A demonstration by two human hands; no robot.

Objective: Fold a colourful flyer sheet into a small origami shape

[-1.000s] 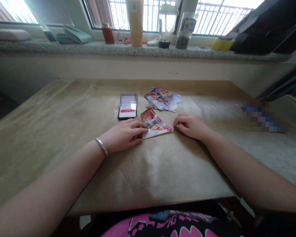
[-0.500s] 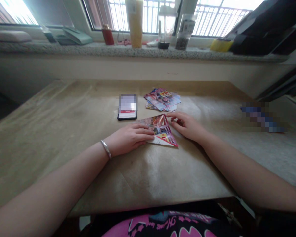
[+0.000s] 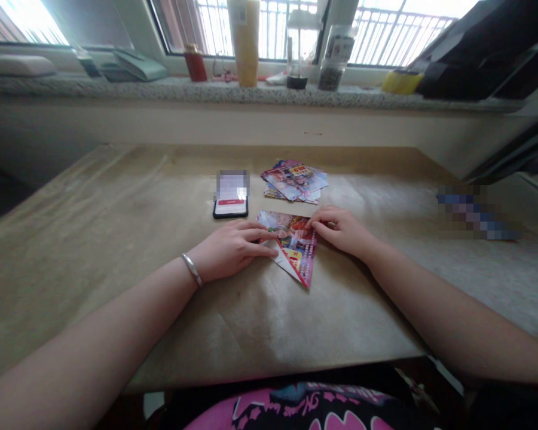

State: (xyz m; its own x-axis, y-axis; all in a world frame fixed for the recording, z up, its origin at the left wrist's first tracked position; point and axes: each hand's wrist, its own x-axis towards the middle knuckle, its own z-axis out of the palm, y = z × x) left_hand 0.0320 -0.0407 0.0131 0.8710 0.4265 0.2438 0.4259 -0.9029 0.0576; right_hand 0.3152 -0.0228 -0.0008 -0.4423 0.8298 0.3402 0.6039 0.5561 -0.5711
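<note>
A colourful printed paper flyer [image 3: 291,236] lies on the table with one corner folded over, so a white triangle of its back shows along the lower left edge. My left hand [image 3: 235,248], with a silver bangle at the wrist, rests on the flyer's left side, its fingers stretched out and apart. At the upper right edge, the curled thumb and fingers of my right hand [image 3: 338,230] pinch the paper. Behind the flyer is a loose stack of similar flyers [image 3: 296,179]. A phone [image 3: 231,206] lies to the left of that stack, its screen partly blurred.
The tan table [image 3: 170,322] reaches back to a wall below a stone windowsill [image 3: 152,89]. On the sill stand a red container [image 3: 195,64], a tall yellow one [image 3: 246,54] and clear bottles. A pixelated bluish item [image 3: 475,218] lies far right.
The flyer has turned clockwise, its pointed corner swinging down toward me. My right hand has come onto its edge, while the left fingers have spread slightly. The phone and stack stay put.
</note>
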